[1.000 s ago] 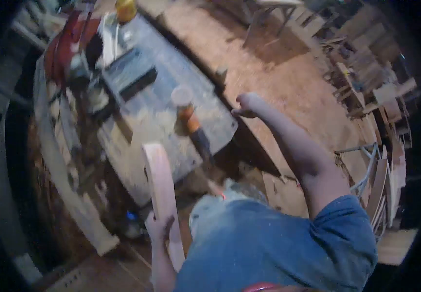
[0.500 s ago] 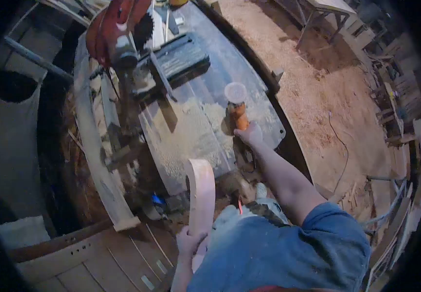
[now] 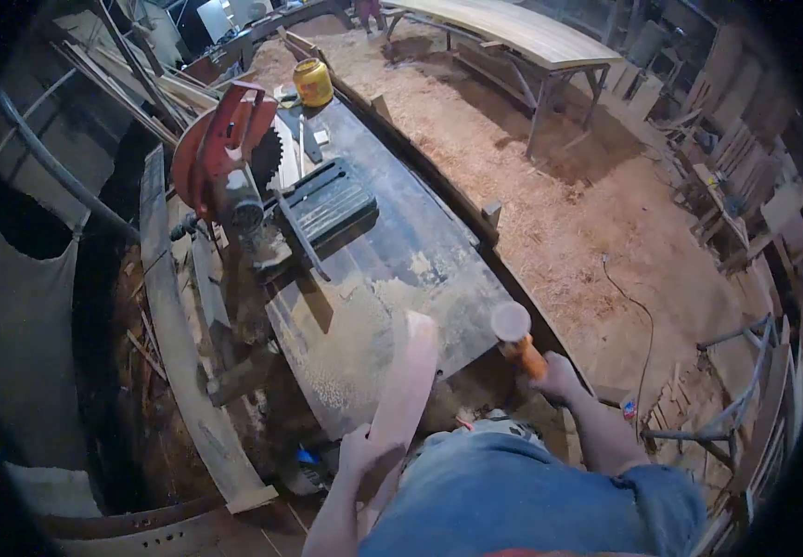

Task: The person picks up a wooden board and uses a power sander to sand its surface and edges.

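Observation:
My left hand [image 3: 364, 452] is closed round the lower part of a pale, curved wooden board [image 3: 404, 381]. The board's upper end leans over the near part of a dusty metal tabletop [image 3: 457, 306]; whether it touches cannot be told. In my right hand [image 3: 559, 379], fingers wrapped round its body, is an orange angle grinder [image 3: 531, 359]. Its round pale disc [image 3: 511, 321] faces up beside the table's right corner, apart from the board. Sawdust [image 3: 336, 343] covers the tabletop near the board.
A red mitre saw [image 3: 220, 158] with a toothed blade stands farther up the table, beside its dark base [image 3: 332, 200]. A yellow tub [image 3: 312, 84] sits at the far end. Long planks [image 3: 188, 343] lie left. A cable [image 3: 647, 325] crosses the shaving-strewn floor on the right.
My right hand has brought the grinder right and closer to my body, off the tabletop. The board in my left hand has tilted to the right. My view has lifted toward the far end.

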A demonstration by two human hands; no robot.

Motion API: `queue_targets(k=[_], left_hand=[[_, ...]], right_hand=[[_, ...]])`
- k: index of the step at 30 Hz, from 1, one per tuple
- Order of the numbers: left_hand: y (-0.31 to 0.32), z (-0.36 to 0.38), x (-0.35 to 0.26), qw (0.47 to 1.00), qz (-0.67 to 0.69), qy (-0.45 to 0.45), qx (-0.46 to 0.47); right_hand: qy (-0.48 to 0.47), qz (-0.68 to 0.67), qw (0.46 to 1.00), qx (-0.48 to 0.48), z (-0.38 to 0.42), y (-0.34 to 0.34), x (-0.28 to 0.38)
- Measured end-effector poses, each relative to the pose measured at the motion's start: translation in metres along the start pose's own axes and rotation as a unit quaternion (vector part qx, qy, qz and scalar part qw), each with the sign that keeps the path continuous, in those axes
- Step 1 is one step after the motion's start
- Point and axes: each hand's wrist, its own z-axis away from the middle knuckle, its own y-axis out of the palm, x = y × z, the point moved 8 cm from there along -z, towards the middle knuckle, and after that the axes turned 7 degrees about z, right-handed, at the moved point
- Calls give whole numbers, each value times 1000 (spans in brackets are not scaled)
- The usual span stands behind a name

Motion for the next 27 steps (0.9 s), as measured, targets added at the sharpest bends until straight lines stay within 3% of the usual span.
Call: queue_targets(k=[5, 7, 10, 13, 18, 21, 24, 27], left_hand=[[9, -75, -57, 990, -71, 99, 67], [14, -97, -90, 984, -42, 123, 125], [30, -147, -126, 964, -129, 168, 161], [44, -182, -159, 950, -170, 162, 207], [73, -246, -152, 944, -118, 158, 265], [82, -275, -128, 940, -23, 99, 327], [40, -218, -169, 959, 55, 81, 267], [40, -237, -155, 970, -72, 117, 202]], right_hand=[[127, 16, 991, -39, 99, -7, -89], [158, -42, 983, -82, 137, -16, -96], [178, -132, 961, -164, 176, -22, -86], [227, -137, 951, -160, 191, -17, -88], [237, -127, 950, -160, 192, -30, -75], [181, -175, 948, -195, 186, -43, -59], [182, -157, 956, -171, 170, -39, -64], [209, -137, 959, -137, 160, -58, -48]])
